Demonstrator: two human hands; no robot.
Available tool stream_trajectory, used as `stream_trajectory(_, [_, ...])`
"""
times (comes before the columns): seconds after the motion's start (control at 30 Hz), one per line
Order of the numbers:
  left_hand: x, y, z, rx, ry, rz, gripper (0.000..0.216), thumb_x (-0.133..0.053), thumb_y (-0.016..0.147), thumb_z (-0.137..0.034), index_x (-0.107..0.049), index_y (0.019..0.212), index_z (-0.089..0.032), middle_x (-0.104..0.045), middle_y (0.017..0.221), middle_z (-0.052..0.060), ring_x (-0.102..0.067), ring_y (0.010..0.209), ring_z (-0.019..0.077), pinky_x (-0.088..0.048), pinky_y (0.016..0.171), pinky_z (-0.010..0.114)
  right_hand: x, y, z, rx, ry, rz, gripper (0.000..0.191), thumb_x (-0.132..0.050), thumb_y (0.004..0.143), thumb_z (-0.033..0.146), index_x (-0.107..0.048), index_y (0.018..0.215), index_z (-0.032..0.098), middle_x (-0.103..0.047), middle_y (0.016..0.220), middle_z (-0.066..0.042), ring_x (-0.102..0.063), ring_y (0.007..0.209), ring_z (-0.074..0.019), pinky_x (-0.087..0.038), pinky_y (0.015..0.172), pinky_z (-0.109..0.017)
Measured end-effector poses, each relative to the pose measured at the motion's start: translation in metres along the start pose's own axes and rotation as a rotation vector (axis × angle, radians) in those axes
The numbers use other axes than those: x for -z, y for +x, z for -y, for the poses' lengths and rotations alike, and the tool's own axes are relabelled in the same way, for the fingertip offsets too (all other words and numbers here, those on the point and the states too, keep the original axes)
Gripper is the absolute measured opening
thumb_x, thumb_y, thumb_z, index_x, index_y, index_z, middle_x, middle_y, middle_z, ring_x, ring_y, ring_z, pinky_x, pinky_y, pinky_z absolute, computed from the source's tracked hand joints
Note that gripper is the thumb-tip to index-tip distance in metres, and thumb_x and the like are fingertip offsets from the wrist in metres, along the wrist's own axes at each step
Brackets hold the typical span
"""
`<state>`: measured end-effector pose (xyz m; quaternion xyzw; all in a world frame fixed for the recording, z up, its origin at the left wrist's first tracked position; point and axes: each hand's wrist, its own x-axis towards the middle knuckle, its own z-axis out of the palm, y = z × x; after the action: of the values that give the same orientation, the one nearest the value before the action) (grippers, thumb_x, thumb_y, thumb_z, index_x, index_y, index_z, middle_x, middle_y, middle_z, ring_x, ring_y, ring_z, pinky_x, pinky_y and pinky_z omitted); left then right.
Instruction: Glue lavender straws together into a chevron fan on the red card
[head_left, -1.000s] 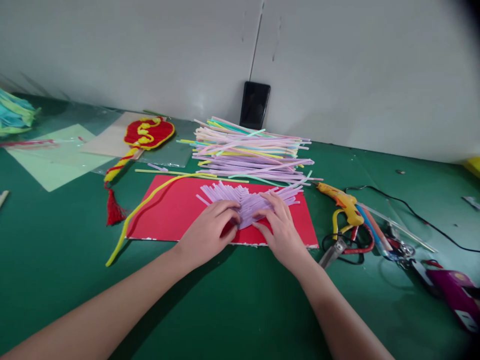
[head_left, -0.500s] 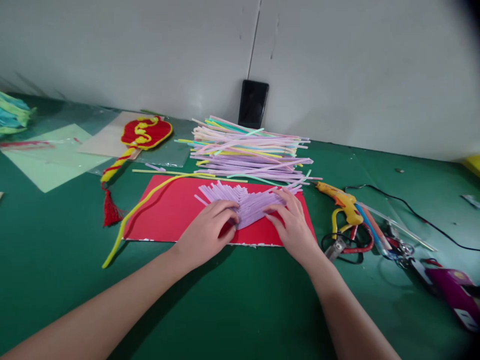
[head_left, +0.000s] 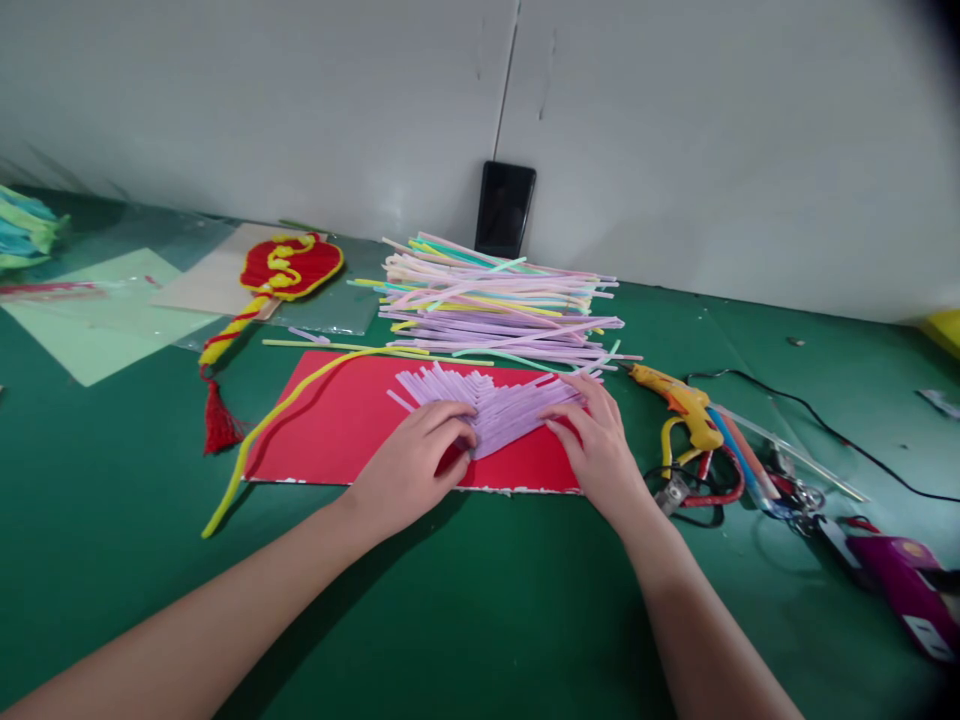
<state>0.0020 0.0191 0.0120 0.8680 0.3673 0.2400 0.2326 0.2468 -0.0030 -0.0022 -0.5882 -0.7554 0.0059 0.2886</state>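
A red card sheet [head_left: 337,420] lies on the green table. On it sits a fan of short lilac pipe-cleaner pieces [head_left: 495,405]. My left hand [head_left: 416,465] rests with fingers stretched flat on the fan's left lower part. My right hand [head_left: 600,445] lies flat with fingers spread on the fan's right end, by the sheet's right edge. A long yellow pipe cleaner [head_left: 262,435] curves across the sheet's left side.
A stack of pastel pipe cleaners [head_left: 495,300] lies behind the sheet, a black phone [head_left: 506,210] leans on the wall. Right: yellow glue gun [head_left: 686,405], scissors [head_left: 697,485], cable, purple tool [head_left: 911,590]. Left: red-yellow fan ornament with tassel [head_left: 289,268], plastic sheets.
My right hand slid to the right along the lilac pieces, from the fan's middle to its right end. My left hand stayed in place.
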Motion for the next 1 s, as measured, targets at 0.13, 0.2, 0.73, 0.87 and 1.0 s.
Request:
stream_trajectory(0.13, [0.0, 0.0, 0.0, -0.002, 0.0, -0.002, 0.01, -0.051, 0.086, -0.015, -0.056, 0.092, -0.021, -0.055, 0.118, 0.005, -0.051, 0.113, 0.019, -0.045, 0.095, 0.038, 0.002, 0.0, -0.004, -0.038, -0.013, -0.059, 0.017, -0.046, 0.09, 0.022, -0.063, 0.091, 0.022, -0.049, 0.13, -0.01, -0.038, 0.129, -0.0269, -0.035, 0.103, -0.052])
stream_trajectory(0.2, [0.0, 0.0, 0.0, -0.003, 0.0, -0.003, 0.01, -0.051, 0.086, -0.015, -0.056, 0.092, -0.021, -0.055, 0.118, 0.004, -0.051, 0.113, 0.0191, -0.045, 0.095, 0.038, 0.002, 0.0, -0.007, -0.052, -0.022, -0.088, 0.018, -0.046, 0.09, 0.022, -0.063, 0.092, 0.021, -0.05, 0.13, -0.011, -0.039, 0.128, -0.0268, -0.035, 0.102, -0.052])
stream_trajectory(0.73, [0.0, -0.001, 0.0, -0.002, -0.007, -0.001, 0.01, -0.05, 0.086, -0.016, -0.055, 0.093, -0.021, -0.054, 0.118, 0.005, -0.051, 0.114, 0.02, -0.045, 0.095, 0.04, 0.001, -0.002, -0.022, -0.045, -0.024, -0.074, 0.015, -0.05, 0.087, 0.022, -0.065, 0.092, 0.022, -0.051, 0.129, -0.01, -0.039, 0.127, -0.0267, -0.036, 0.102, -0.05])
stream_trajectory(0.87, [0.001, -0.001, -0.001, 0.005, -0.012, -0.003, 0.01, -0.05, 0.086, -0.015, -0.056, 0.092, -0.021, -0.055, 0.118, 0.005, -0.051, 0.113, 0.02, -0.045, 0.095, 0.04, 0.003, -0.002, -0.026, -0.046, -0.033, -0.081, 0.016, -0.049, 0.088, 0.022, -0.064, 0.094, 0.022, -0.051, 0.129, -0.009, -0.039, 0.128, -0.0259, -0.034, 0.103, -0.05])
stream_trajectory(1.0, [0.001, -0.001, -0.001, 0.004, -0.017, -0.007, 0.011, -0.05, 0.086, -0.014, -0.056, 0.092, -0.021, -0.055, 0.118, 0.004, -0.051, 0.113, 0.0195, -0.045, 0.096, 0.04, 0.002, -0.003, -0.03, -0.066, -0.028, -0.083, 0.017, -0.048, 0.087, 0.023, -0.064, 0.091, 0.024, -0.051, 0.129, -0.008, -0.038, 0.128, -0.0262, -0.033, 0.102, -0.052])
